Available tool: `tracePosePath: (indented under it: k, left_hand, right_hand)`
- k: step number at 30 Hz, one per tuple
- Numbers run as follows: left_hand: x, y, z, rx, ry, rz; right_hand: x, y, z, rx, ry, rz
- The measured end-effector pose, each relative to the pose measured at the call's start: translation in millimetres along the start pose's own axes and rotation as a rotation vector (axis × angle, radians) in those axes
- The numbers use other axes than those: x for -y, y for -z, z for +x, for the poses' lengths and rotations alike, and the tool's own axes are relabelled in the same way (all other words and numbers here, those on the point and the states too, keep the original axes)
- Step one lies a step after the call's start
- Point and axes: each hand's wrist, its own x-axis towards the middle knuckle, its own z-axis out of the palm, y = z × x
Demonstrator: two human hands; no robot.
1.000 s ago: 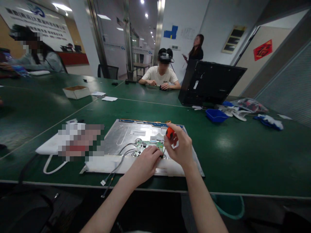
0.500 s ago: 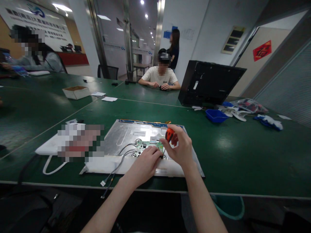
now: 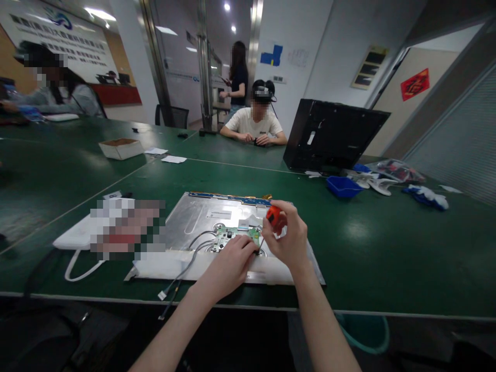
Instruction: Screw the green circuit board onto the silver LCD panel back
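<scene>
A silver metal panel point(image 3: 197, 217), like the back of a flat display, lies on the green table in front of me. At its middle sits a green circuit board point(image 3: 225, 237), with grey cables point(image 3: 191, 266) running off its left side. My right hand point(image 3: 290, 235) is closed around an orange and black screwdriver point(image 3: 273, 216), its thin shaft pointing down at the board's right edge. Over the board's lower right part lies my left hand point(image 3: 234, 258), fingers pressed together by the screwdriver's tip. Whatever it pinches there is hidden.
To the left lie a white case point(image 3: 73, 232) with a looped handle and a blurred-out item. A large black display housing point(image 3: 333, 134), a blue tray point(image 3: 344, 187) and gloves point(image 3: 426, 196) are at the right. A white box point(image 3: 121, 149) stands farther back. Across the table sits a person point(image 3: 253, 124).
My right hand and the screwdriver handle have shifted slightly, while my left hand stays on the board. In the background, a standing person has moved left toward the glass door.
</scene>
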Motion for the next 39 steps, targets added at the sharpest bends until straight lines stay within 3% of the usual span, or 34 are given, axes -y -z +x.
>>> tracePosePath:
  k: [6, 16, 29, 39]
  left_hand:
    - [-0.9, 0.9, -0.1, 0.010, 0.009, 0.007]
    - [-1.4, 1.7, 0.0, 0.023, 0.016, -0.003]
    - [0.6, -0.9, -0.1, 0.022, 0.008, 0.003]
    - [-1.7, 1.3, 1.4, 0.033, 0.019, -0.001]
  right_hand:
    - [-2.6, -1.4, 0.0, 0.006, 0.053, -0.063]
    - [0.9, 4.2, -1.0, 0.098, 0.015, 0.065]
    - [-1.5, 0.2, -0.9, 0.020, 0.049, -0.030]
    - [1.4, 5.4, -0.1, 0.078, 0.059, 0.058]
